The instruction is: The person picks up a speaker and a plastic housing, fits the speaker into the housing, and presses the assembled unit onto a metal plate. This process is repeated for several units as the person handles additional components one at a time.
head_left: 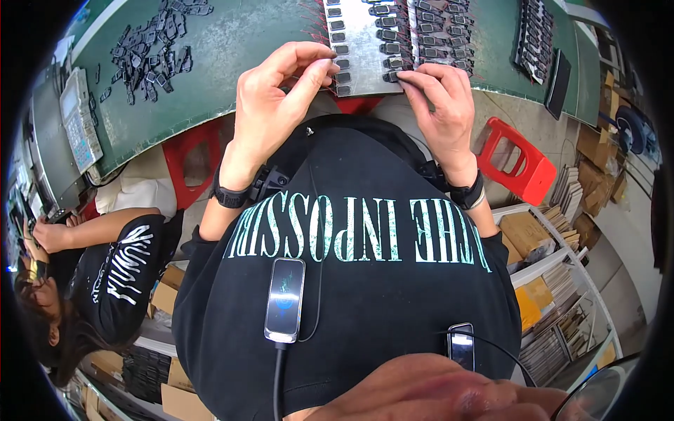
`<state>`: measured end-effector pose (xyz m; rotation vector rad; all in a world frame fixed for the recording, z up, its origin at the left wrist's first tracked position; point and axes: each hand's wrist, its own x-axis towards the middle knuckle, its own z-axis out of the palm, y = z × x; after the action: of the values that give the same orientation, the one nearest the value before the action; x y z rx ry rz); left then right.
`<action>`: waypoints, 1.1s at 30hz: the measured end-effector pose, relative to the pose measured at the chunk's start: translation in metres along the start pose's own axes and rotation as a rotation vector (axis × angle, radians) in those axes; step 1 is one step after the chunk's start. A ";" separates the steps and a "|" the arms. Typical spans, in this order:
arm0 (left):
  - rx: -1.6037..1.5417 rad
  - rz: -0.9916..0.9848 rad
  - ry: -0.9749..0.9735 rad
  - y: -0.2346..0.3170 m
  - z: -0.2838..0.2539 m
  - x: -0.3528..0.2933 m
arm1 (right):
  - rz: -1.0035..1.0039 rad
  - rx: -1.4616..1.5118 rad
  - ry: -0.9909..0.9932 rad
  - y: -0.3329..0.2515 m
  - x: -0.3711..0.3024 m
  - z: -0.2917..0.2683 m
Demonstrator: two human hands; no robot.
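A bare metal plate [365, 59] lies at the table's near edge between my hands. Small black parts with grey rectangular faces, like tiny speakers, stand in a column along each side of it. My left hand [277, 98] is closed in a pinch at the plate's left column, beside a small dark rectangular piece [342, 63]; whatever lies between the fingertips is hidden. My right hand [444, 105] pinches with thumb and forefinger at the outer end of the nearest black speaker-like part [391, 76] in the right column. Thin red wires [317, 24] stick out left of the plate.
Loose black parts [151, 59] lie heaped on the green table [217, 67] at left, near a keypad device [81, 119]. More rows [446, 31] stand right of the plate, with a dark flat slab [558, 84] beyond. Red stools [519, 161] stand below; a co-worker [116, 266] sits at left.
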<state>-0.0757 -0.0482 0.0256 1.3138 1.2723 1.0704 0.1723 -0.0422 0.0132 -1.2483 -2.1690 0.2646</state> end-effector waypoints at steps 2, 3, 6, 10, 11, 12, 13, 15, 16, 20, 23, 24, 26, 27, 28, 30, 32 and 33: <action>-0.004 -0.009 0.018 0.000 -0.003 -0.001 | -0.003 0.012 0.001 0.000 0.001 0.002; -0.012 -0.017 0.032 0.000 -0.004 -0.002 | 0.005 0.005 0.000 -0.001 0.002 0.002; -0.026 -0.031 0.085 0.002 -0.012 -0.004 | 0.009 -0.008 0.004 -0.005 0.003 -0.003; -0.019 -0.010 0.203 0.002 -0.027 -0.003 | 0.005 -0.021 0.050 -0.010 0.018 -0.018; 0.008 -0.021 0.240 -0.001 -0.031 -0.005 | 0.014 0.007 0.024 -0.012 0.026 -0.025; 0.034 -0.030 0.278 -0.004 -0.035 -0.005 | 0.020 0.035 -0.002 -0.013 0.038 -0.033; 0.038 -0.002 0.295 -0.009 -0.038 -0.004 | 0.025 0.065 -0.030 -0.010 0.049 -0.039; 0.074 -0.006 0.304 -0.011 -0.048 -0.007 | -0.071 0.012 -0.106 -0.005 0.090 -0.052; 0.088 -0.016 0.302 -0.010 -0.050 -0.008 | -0.139 -0.046 -0.198 -0.004 0.109 -0.056; 0.114 0.032 0.359 -0.011 -0.057 -0.012 | -0.326 -0.108 -0.262 0.004 0.180 -0.015; 0.125 0.030 0.450 -0.020 -0.062 -0.017 | -0.372 -0.031 -0.428 0.011 0.216 0.027; 0.148 0.044 0.485 -0.017 -0.068 -0.019 | -0.369 -0.022 -0.450 0.022 0.218 0.035; 0.319 0.091 0.511 -0.014 -0.083 -0.016 | -0.352 -0.008 -0.516 0.037 0.224 0.050; 0.466 0.131 0.502 -0.014 -0.091 -0.012 | -0.369 0.013 -0.521 0.040 0.228 0.056; 0.605 0.166 0.490 -0.015 -0.096 -0.010 | -0.333 0.033 -0.556 0.039 0.231 0.055; 0.787 0.223 0.489 -0.015 -0.111 0.002 | -0.245 0.066 -0.619 0.034 0.232 0.056; 1.117 0.391 0.427 -0.016 -0.121 0.023 | -0.281 0.021 -0.617 0.032 0.232 0.057; 1.113 0.389 0.428 -0.018 -0.124 0.032 | -0.324 -0.026 -0.613 0.030 0.233 0.059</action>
<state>-0.1992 -0.0082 0.0228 2.3029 2.1486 0.9263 0.0733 0.1763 0.0487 -0.8738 -2.8581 0.5367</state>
